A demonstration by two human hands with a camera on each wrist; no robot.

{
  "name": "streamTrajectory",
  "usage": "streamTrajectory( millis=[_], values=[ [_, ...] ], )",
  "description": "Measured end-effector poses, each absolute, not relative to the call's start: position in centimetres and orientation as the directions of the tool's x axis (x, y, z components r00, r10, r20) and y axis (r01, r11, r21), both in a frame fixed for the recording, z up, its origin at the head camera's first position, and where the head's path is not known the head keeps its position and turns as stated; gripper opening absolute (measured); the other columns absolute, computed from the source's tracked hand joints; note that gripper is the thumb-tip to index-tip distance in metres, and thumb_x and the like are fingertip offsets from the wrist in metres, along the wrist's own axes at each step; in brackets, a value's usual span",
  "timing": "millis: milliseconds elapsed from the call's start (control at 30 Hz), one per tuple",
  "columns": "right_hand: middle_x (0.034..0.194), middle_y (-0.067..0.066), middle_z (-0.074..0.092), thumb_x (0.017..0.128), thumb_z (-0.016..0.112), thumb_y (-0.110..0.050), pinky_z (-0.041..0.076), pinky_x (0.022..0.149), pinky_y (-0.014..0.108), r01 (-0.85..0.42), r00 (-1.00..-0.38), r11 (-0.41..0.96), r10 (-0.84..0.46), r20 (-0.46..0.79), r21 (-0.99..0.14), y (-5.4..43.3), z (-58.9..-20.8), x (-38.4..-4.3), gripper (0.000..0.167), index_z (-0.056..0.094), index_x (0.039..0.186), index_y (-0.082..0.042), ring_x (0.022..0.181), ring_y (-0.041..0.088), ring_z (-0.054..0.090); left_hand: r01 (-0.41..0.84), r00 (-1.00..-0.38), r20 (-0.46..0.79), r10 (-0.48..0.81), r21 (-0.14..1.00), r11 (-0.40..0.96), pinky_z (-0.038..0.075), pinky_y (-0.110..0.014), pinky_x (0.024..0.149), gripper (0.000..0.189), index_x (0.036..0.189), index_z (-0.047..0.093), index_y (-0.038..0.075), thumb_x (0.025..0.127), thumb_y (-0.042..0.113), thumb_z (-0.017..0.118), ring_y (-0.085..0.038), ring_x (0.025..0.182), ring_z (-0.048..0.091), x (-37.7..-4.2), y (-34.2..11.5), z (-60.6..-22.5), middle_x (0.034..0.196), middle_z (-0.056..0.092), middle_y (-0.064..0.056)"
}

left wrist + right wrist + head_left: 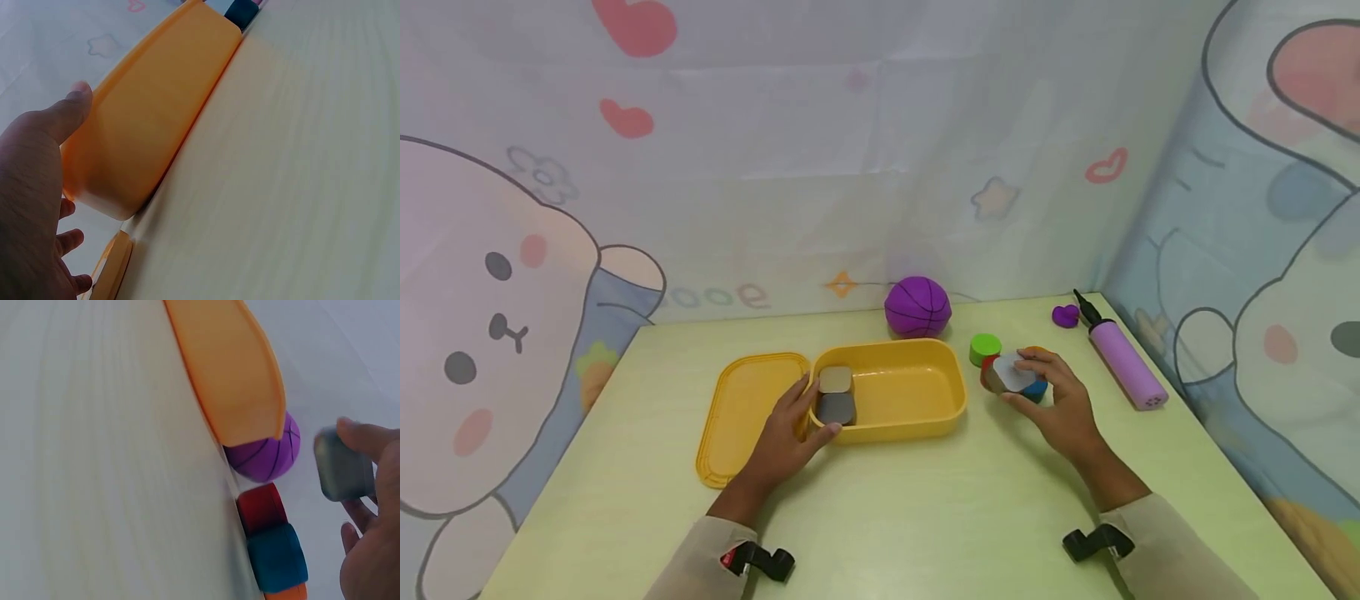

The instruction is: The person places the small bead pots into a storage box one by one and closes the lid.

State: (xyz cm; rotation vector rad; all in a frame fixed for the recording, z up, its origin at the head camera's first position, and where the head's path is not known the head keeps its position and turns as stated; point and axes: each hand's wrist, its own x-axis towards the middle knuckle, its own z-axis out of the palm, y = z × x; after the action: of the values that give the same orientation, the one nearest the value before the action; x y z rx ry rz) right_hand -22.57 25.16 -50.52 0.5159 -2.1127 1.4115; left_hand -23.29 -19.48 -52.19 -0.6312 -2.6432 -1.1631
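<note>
Between the two hands sits a rectangular yellow plastic box with rounded corners [898, 432], open at the top. The left hand [784, 435] lies at its nearer left corner, thumb on the near rim and relaxed fingers along the short end, unclenched. Just inside the box from those fingers, two rounded square blocks lie side by side: a tan one [835, 379] farther off and a dark grey one [836, 409] nearer the thumb. To the left of the left hand, and partly hidden by it, a flat yellow plastic lid [737, 417] rests on the pale wood-grain table [895, 517].

The right hand [1063, 408] pinches a grey rounded block [1014, 372] between thumb and fingers, raised above the table. Below that hand are a round-sided red block [262, 508], a deep blue one [278, 557] and an orange one [287, 593], with a bright green round block [985, 346] just beyond.

Farther out, between the hands, is a purple ball with black basketball lines [917, 307]. Beyond the right hand are a small purple piece [1065, 316] and, farther right, a lilac cylindrical pump with a black nozzle [1126, 364].
</note>
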Motion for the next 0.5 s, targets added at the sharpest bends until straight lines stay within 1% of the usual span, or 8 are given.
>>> streamTrajectory(
  millis=[100, 133, 200, 267, 333, 433, 500],
  values=[
    [0.143, 0.024, 0.064, 0.081, 0.088, 0.016, 0.039, 0.118, 0.006, -0.582, -0.767, 0.395, 0.027, 0.642, -0.711, 24.2, -50.3, -23.0, 0.049, 0.075, 0.126, 0.005, 0.137, -0.004, 0.055, 0.463, -0.887, 0.348, 0.305, 0.667, 0.584, 0.031, -0.077, 0.126, 0.084, 0.168, 0.041, 0.004, 0.1, 0.036, 0.079, -0.054, 0.163, 0.03, -23.3, -19.6, -52.4, 0.178, 0.032, -0.023],
    [0.143, 0.024, 0.064, 0.08, 0.089, 0.015, 0.039, 0.117, 0.006, -0.579, -0.764, 0.402, 0.039, 0.645, -0.71, 23.9, -50.2, -23.0, 0.049, 0.075, 0.127, 0.005, 0.137, -0.003, 0.055, 0.482, -0.876, 0.371, 0.308, 0.658, 0.578, 0.031, -0.075, 0.127, 0.084, 0.168, 0.041, 0.005, 0.102, 0.04, 0.078, -0.053, 0.163, 0.031, -23.5, -19.7, -52.8, 0.178, 0.032, -0.022],
    [0.144, 0.023, 0.064, 0.081, 0.089, 0.013, 0.039, 0.116, 0.005, -0.571, -0.763, 0.411, 0.054, 0.644, -0.711, 23.2, -50.0, -23.3, 0.051, 0.075, 0.129, 0.004, 0.137, 0.0, 0.054, 0.508, -0.861, 0.406, 0.308, 0.649, 0.566, 0.033, -0.077, 0.124, 0.084, 0.168, 0.042, 0.006, 0.101, 0.043, 0.078, -0.055, 0.161, 0.033, -23.6, -19.6, -52.9, 0.177, 0.035, -0.023],
    [0.145, 0.022, 0.063, 0.082, 0.09, 0.01, 0.041, 0.113, 0.006, -0.561, -0.766, 0.418, 0.065, 0.639, -0.714, 22.4, -49.8, -23.5, 0.052, 0.074, 0.131, 0.002, 0.139, 0.007, 0.054, 0.528, -0.847, 0.438, 0.301, 0.63, 0.57, 0.036, -0.077, 0.122, 0.083, 0.168, 0.044, 0.009, 0.102, 0.047, 0.076, -0.054, 0.16, 0.036, -23.8, -19.7, -53.2, 0.176, 0.037, -0.021],
    [0.146, 0.022, 0.062, 0.083, 0.091, 0.008, 0.042, 0.112, 0.006, -0.559, -0.77, 0.406, 0.069, 0.635, -0.723, 21.5, -49.5, -23.7, 0.053, 0.073, 0.133, 0.001, 0.14, 0.018, 0.055, 0.542, -0.837, 0.46, 0.296, 0.624, 0.563, 0.036, -0.078, 0.121, 0.083, 0.167, 0.045, 0.008, 0.101, 0.048, 0.077, -0.056, 0.158, 0.037, -23.8, -19.7, -53.3, 0.175, 0.038, -0.022],
    [0.146, 0.023, 0.061, 0.083, 0.092, 0.006, 0.043, 0.113, 0.007, -0.562, -0.771, 0.388, 0.075, 0.632, -0.731, 20.1, -49.1, -24.1, 0.055, 0.072, 0.134, 0.001, 0.139, 0.033, 0.057, 0.534, -0.843, 0.45, 0.296, 0.63, 0.564, 0.035, -0.078, 0.122, 0.084, 0.167, 0.045, 0.008, 0.101, 0.048, 0.077, -0.055, 0.159, 0.036, -23.7, -19.8, -53.3, 0.175, 0.038, -0.022],
    [0.145, 0.022, 0.061, 0.083, 0.092, 0.004, 0.044, 0.113, 0.007, -0.559, -0.776, 0.373, 0.079, 0.626, -0.741, 19.3, -49.0, -24.4, 0.055, 0.072, 0.134, 0.001, 0.139, 0.038, 0.058, 0.525, -0.849, 0.436, 0.299, 0.638, 0.563, 0.034, -0.079, 0.122, 0.085, 0.167, 0.044, 0.006, 0.1, 0.047, 0.078, -0.057, 0.159, 0.035, -23.6, -19.7, -53.0, 0.175, 0.037, -0.024]
  ],
)
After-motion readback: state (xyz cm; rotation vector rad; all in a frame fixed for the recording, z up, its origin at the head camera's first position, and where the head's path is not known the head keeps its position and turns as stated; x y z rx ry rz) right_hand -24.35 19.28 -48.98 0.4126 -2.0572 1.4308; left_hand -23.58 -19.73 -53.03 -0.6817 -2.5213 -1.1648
